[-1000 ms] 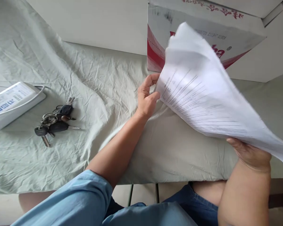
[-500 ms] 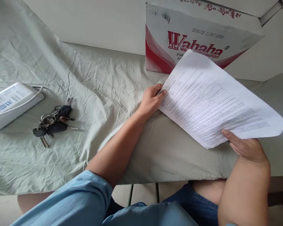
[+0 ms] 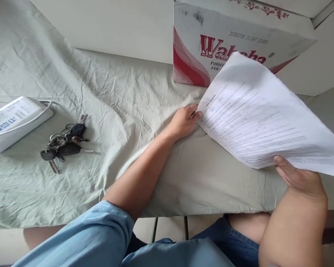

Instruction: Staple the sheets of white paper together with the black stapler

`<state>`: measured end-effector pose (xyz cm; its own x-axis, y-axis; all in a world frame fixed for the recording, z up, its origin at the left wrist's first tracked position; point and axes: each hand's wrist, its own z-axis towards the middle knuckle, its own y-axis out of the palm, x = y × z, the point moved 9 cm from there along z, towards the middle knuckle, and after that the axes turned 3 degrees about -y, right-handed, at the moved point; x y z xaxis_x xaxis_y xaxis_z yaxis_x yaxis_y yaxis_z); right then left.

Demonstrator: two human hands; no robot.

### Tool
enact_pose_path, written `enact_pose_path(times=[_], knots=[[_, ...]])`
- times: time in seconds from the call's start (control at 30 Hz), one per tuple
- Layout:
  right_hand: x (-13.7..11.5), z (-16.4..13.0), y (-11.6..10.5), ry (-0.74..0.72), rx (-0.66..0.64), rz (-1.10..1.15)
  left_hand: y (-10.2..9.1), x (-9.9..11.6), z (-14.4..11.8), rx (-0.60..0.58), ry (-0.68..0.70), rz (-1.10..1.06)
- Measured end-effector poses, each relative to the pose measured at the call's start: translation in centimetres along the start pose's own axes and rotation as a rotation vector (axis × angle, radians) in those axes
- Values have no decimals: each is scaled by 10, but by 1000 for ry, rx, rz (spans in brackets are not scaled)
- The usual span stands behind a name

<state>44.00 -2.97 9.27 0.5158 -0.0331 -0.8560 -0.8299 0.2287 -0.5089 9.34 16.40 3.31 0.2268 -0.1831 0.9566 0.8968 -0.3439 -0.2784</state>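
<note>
Printed paper sheets (image 3: 256, 115) are held between my two hands, tilted and bowed above the cloth-covered table. Small text lines and a heading run across the top page. My left hand (image 3: 185, 120) pinches the left corner between thumb and fingers. On the lower right edge, my right hand (image 3: 302, 180) grips the sheets with its thumb on top; its other fingers are hidden beneath. How many sheets there are I cannot tell.
A white and red Wahaha carton (image 3: 192, 48) stands behind the paper, partly covered by it. Left lie a bunch of keys (image 3: 66, 142) and a white device with a cable (image 3: 19, 118). A wrinkled pale green cloth (image 3: 144, 85) covers the table.
Both hands have moved slightly right with the sheets. The paper bows more now, and its right corner has dropped and reaches past the picture's edge.
</note>
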Motion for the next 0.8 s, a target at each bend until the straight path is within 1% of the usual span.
enact_pose_path(times=[0.1, 0.17, 0.23, 0.3, 0.33, 0.4, 0.43, 0.47, 0.53, 0.6, 0.67, 0.73, 0.8], knots=[[10, -2, 2, 71, 11, 69, -5, 3, -2, 34, -11, -138], [23, -6, -4, 153, -11, 81, -3, 1, -4, 6, -68, -260], [38, -12, -19, 252, 13, 93, 2, 0, -7, -63, -139, -339], [51, -18, -43, 360, 108, 132, 6, 2, -11, -127, -183, -363], [56, -19, -51, 404, 132, 159, 8, 3, -12, -159, -198, -361], [59, -18, -60, 437, 144, 197, 14, 5, -16, -243, -233, -345], [59, -16, -59, 441, 124, 204, 17, 6, -18, -293, -244, -329], [57, -14, -54, 443, 100, 202, 21, 8, -19, -344, -245, -302], [53, -9, -34, 460, 21, 183, 26, 13, -21, -430, -215, -222], [48, -6, -2, 483, -78, 177, 31, 16, -22, -490, -172, -130], [39, 0, 29, 472, -122, 203, 35, 17, -23, -529, -145, -56], [31, 7, 48, 426, -90, 216, 37, 16, -22, -530, -145, -9], [30, 10, 59, 434, -69, 182, 35, 13, -21, -473, -196, -7]])
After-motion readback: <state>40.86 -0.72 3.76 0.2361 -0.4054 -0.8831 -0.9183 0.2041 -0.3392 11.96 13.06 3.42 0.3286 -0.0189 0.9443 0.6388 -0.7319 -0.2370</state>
